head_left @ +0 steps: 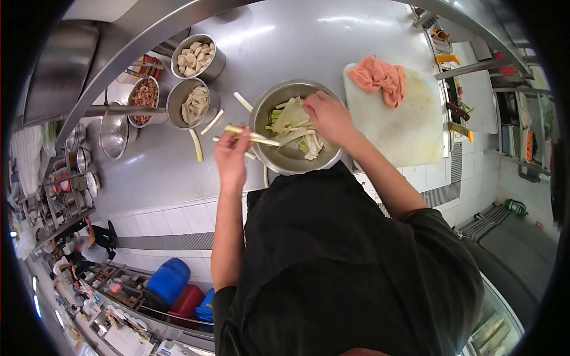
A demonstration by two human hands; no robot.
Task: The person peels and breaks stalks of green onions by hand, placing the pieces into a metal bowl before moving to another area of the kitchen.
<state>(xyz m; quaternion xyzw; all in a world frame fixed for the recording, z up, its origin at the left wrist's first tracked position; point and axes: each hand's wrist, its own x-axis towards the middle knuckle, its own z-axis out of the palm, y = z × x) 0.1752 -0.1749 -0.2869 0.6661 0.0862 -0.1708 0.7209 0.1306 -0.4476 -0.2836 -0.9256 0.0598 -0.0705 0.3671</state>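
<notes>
My left hand (232, 155) is closed around a pale green-white vegetable stalk (261, 140), which looks like leek or scallion. The stalk's end reaches over the rim of a round steel bowl (264, 157). Inside the bowl lie green and whitish pieces, among them a broad pale layer (289, 117). Over the bowl's far right side, my right hand (326, 120) has its fingers bent together beside that layer. Whatever is between its fingertips is hidden. Loose stalks (197, 145) lie on the steel table left of the bowl.
A pink cloth (380, 80) rests on a white cutting board (409, 133) at right. Steel pots at left hold pale chunks (195, 59), whitish strips (195, 107) and chopped pinkish pieces (145, 99). A metal colander (114, 132) stands beside them. A metal rail (130, 56) crosses the upper left.
</notes>
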